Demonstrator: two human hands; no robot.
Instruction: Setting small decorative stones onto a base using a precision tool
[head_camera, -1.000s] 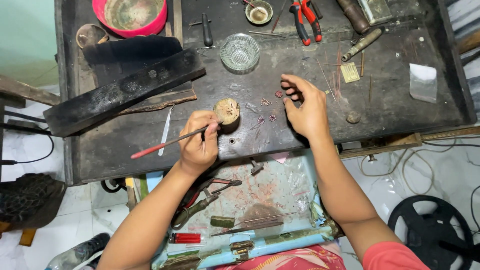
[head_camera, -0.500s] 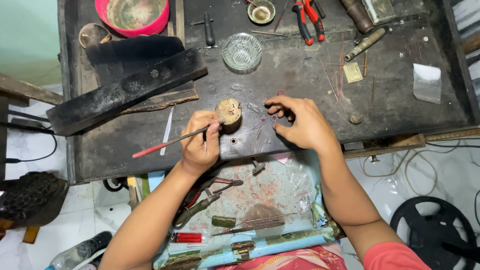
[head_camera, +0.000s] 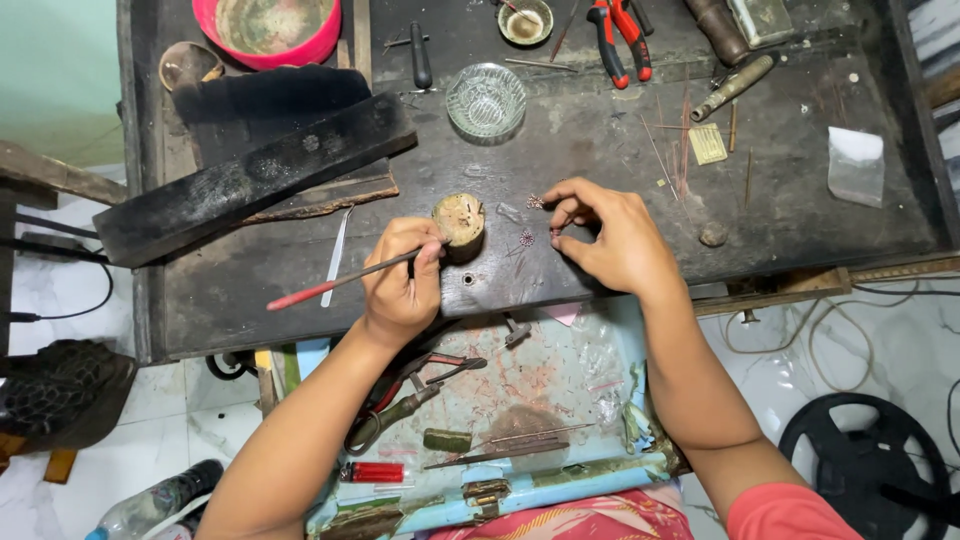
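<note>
My left hand (head_camera: 403, 280) grips a thin red-handled tool (head_camera: 340, 282) like a pen, its tip resting at a small round wooden block (head_camera: 459, 221) on the dark workbench (head_camera: 620, 150). My right hand (head_camera: 615, 238) lies just right of the block, fingertips pinched together on a tiny piece near two small flower-shaped metal ornaments (head_camera: 527, 238). What exactly the fingers pinch is too small to tell.
A clear glass bowl (head_camera: 486, 100) stands behind the block. A long black bar (head_camera: 250, 180) lies at the left, a pink bowl (head_camera: 278, 30) at the back left, red-handled pliers (head_camera: 620, 35) at the back. A tray of tools (head_camera: 480, 430) sits below the bench edge.
My right hand has drawn in from the right toward the wooden block and curled its fingers into a pinch. The left hand with the tool stays in place.
</note>
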